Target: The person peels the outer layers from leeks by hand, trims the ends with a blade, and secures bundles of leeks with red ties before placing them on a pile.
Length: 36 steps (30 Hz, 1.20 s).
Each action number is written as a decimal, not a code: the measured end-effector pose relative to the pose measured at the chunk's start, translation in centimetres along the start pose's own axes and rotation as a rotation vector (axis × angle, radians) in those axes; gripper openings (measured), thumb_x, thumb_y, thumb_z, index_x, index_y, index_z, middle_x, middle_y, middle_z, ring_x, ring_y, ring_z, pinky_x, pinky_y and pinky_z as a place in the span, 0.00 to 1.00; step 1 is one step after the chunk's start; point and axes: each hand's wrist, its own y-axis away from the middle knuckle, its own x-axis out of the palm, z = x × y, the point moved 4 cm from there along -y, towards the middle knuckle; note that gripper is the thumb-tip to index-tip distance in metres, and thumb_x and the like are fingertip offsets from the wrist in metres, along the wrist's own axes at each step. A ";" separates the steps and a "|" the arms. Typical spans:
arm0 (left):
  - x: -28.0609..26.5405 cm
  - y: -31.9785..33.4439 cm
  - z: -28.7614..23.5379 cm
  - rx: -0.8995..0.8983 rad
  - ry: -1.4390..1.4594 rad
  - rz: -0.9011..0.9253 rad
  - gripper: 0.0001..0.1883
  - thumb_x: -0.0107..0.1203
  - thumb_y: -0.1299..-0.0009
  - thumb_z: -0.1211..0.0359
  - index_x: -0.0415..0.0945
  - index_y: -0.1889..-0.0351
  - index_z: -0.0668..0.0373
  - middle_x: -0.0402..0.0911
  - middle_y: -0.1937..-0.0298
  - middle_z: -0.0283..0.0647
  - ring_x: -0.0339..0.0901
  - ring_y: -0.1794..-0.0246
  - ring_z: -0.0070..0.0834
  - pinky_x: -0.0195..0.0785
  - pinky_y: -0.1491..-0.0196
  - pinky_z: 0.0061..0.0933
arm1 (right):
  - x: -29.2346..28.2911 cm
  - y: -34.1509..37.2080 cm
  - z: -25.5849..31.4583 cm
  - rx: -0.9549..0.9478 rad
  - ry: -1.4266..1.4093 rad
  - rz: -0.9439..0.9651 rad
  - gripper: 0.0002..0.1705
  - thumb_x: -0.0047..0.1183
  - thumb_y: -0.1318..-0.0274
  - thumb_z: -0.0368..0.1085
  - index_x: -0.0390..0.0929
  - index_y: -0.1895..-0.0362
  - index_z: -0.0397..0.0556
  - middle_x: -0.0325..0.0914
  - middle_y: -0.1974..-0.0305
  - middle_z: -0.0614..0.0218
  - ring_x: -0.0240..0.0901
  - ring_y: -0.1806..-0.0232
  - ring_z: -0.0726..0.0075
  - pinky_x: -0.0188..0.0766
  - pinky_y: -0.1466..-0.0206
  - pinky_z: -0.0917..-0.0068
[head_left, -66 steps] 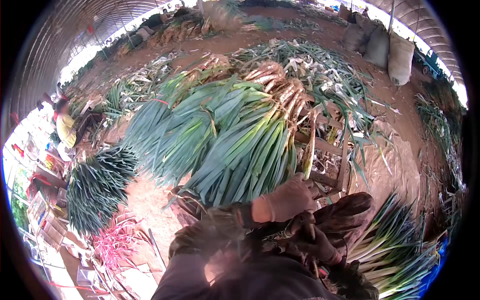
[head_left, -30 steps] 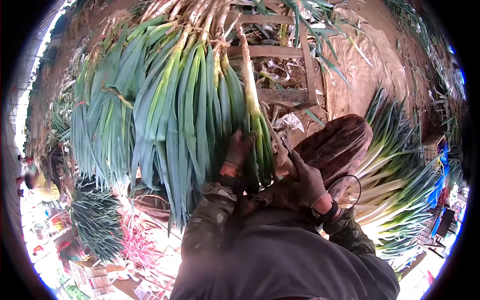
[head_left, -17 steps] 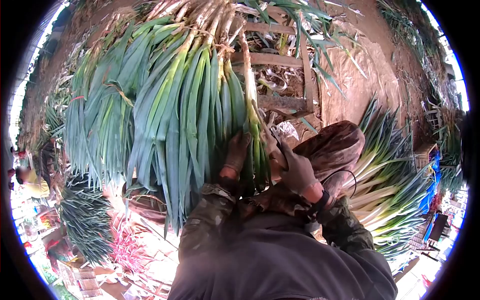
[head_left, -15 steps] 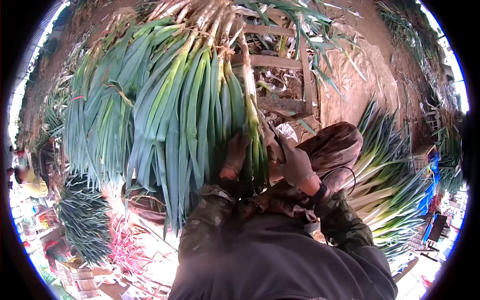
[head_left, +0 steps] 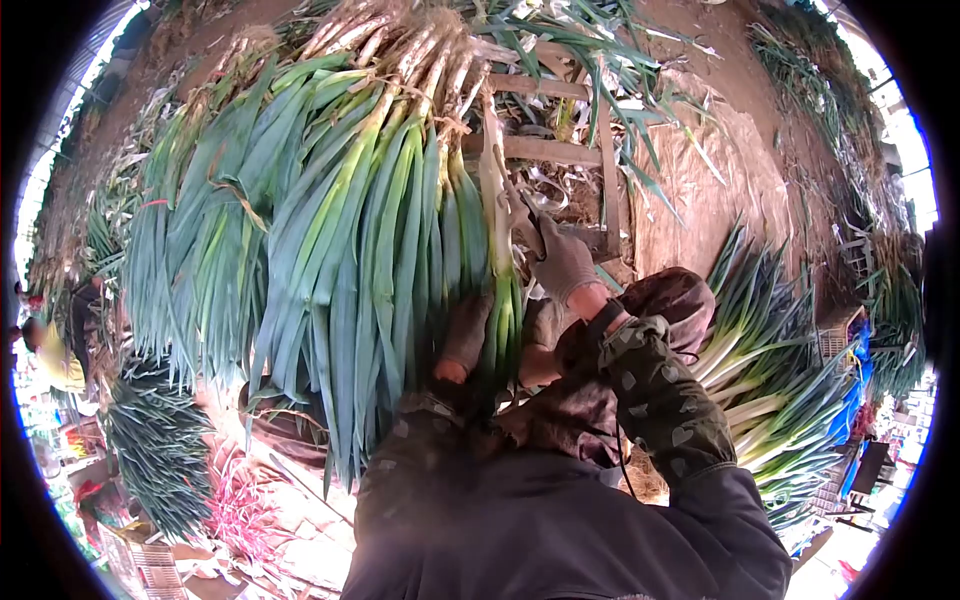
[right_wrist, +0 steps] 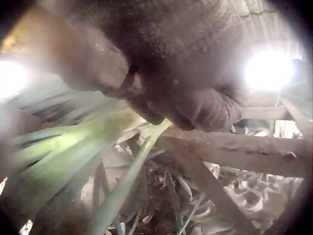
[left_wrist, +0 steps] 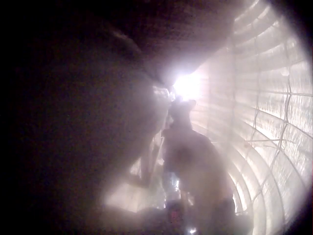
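Observation:
A single leek (head_left: 504, 310) lies root end away from me in the head view, its pale shaft beside the big bunch. My gloved left hand (head_left: 466, 338) grips its green part from the left, fingertips partly hidden by leaves. My gloved right hand (head_left: 562, 264) is higher on the leek's right side, pinching a peeled outer leaf near the shaft. A dark, slim thing (head_left: 537, 232) runs along its fingers. In the right wrist view the curled fingers (right_wrist: 210, 110) of that hand close over a green leaf (right_wrist: 124, 188). The left wrist view is mostly dark and hazy.
A large pile of leeks (head_left: 330, 240) lies to the left on a wooden frame (head_left: 560, 150), with peelings below it. Trimmed leeks (head_left: 770, 390) lie at the right, another bunch (head_left: 155, 440) at lower left near pink ties (head_left: 245, 510). A person (head_left: 60, 360) sits far left.
My right hand has moved up and away along the leek, drawing the outer leaf toward the root end. The left hand has stayed on the leek. Earlier, the head view tilted down from the wider room.

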 end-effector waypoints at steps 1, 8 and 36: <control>-0.1 0.2 -0.5 0.008 -0.016 -0.014 0.27 0.49 0.23 0.50 0.77 0.47 0.69 0.83 0.54 0.51 0.77 0.53 0.36 0.67 0.45 0.37 | 0.0 -0.8 -0.1 -0.002 0.004 -0.006 0.33 0.56 0.48 0.38 0.60 0.38 0.44 0.80 0.68 0.40 0.77 0.63 0.30 0.72 0.61 0.41; 0.0 -0.7 1.5 0.021 -0.049 0.007 0.28 0.53 0.26 0.47 0.78 0.50 0.67 0.83 0.58 0.48 0.77 0.58 0.36 0.68 0.49 0.38 | 0.2 -7.6 -0.5 0.041 -0.018 -0.042 0.31 0.59 0.48 0.42 0.66 0.40 0.50 0.81 0.65 0.44 0.78 0.61 0.32 0.73 0.58 0.43; -7.5 -9.5 -17.4 0.257 -1.652 -0.424 0.27 0.64 0.36 0.53 0.73 0.45 0.58 0.76 0.46 0.43 0.76 0.47 0.43 0.72 0.48 0.41 | -1.1 6.8 4.5 -0.107 -0.556 0.111 0.56 0.63 0.56 0.29 0.49 0.22 0.54 0.80 0.60 0.40 0.80 0.58 0.36 0.76 0.57 0.56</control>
